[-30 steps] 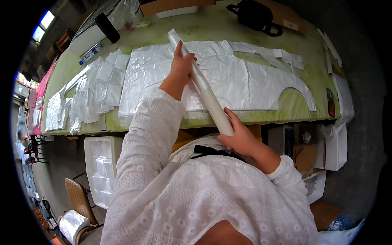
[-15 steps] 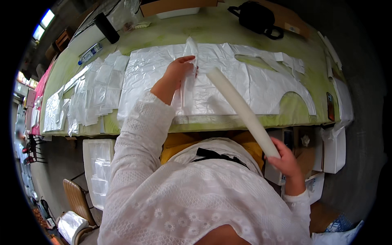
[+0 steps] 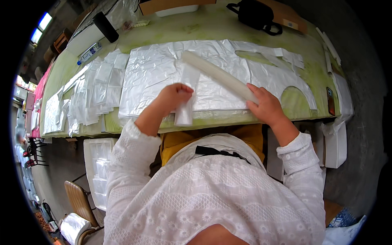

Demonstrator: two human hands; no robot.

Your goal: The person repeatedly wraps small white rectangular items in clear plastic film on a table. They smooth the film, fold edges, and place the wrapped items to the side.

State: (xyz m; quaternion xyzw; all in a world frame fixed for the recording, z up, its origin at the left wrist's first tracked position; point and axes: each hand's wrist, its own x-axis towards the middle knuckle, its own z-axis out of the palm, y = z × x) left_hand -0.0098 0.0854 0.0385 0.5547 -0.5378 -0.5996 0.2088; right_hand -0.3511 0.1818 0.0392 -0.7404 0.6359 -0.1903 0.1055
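My right hand point(image 3: 265, 104) is closed round the lower end of a long white tube point(image 3: 220, 77), which slants up to the left above the table. A flat, narrow folded plastic bag point(image 3: 185, 112) stands under my left hand point(image 3: 174, 99). The left fingers are curled at its upper part and look slightly blurred. Both hands are over a wide thin white plastic sheet point(image 3: 151, 69), wrinkled and spread flat. On its right side it has a curved cut-out and narrow strips. Left of the sheet lie several overlapping folded plastic bags point(image 3: 96, 87).
The table wears a green cover point(image 3: 183, 30). A bottle point(image 3: 89, 53), a black cylinder point(image 3: 105, 27), a black bag point(image 3: 254, 17) and a cardboard box point(image 3: 177, 5) stand farther back. A phone point(image 3: 330, 101) lies at the right edge. A white bin point(image 3: 98, 171) and a chair point(image 3: 79, 202) are lower left.
My right hand has brought the tube up and left, from beside my body to over the sheet. My left hand has come down toward the near edge with the folded plastic bag.
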